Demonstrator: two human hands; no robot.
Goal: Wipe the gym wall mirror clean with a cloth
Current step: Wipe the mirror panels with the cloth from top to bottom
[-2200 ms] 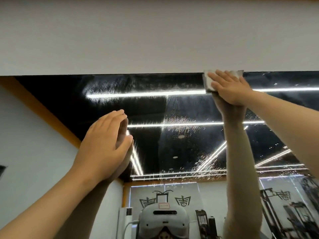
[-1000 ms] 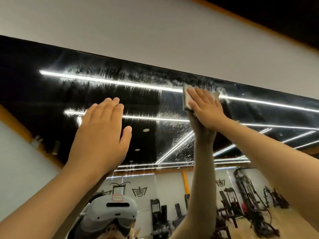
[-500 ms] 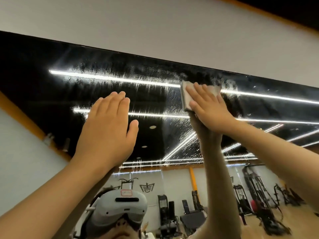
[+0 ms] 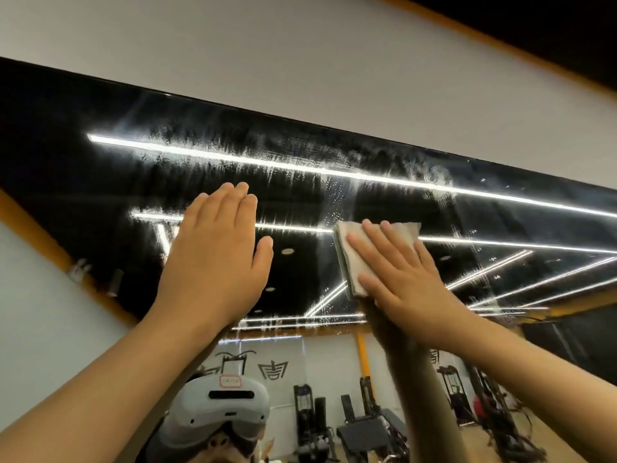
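Left hand [image 4: 213,259]: raised with its back to the camera and palm toward the mirror. The fingers are straight and close together, the thumb is out to the side, and it holds nothing. Whether it touches the glass cannot be told.
Right hand [image 4: 407,279]: flat, with fingers straight and slightly spread, pressing the cloth against the glass rather than gripping it.
Cloth [image 4: 353,266]: a folded pale grey pad lying flat on the mirror under the right fingers. Its left edge and top right corner show past them.
Mirror [image 4: 100,182]: a wide wall pane. The cloth sits in its upper part, below the top edge and to the right of the left hand.
Streaks [image 4: 300,155]: whitish wet smears and droplets along the top band of the glass, above both hands.
Reflections: a white headset [image 4: 220,406] at the bottom, gym machines [image 4: 367,426] to its right, and long ceiling light strips [image 4: 500,195].
Wall [image 4: 300,61]: plain pale surface above the mirror.
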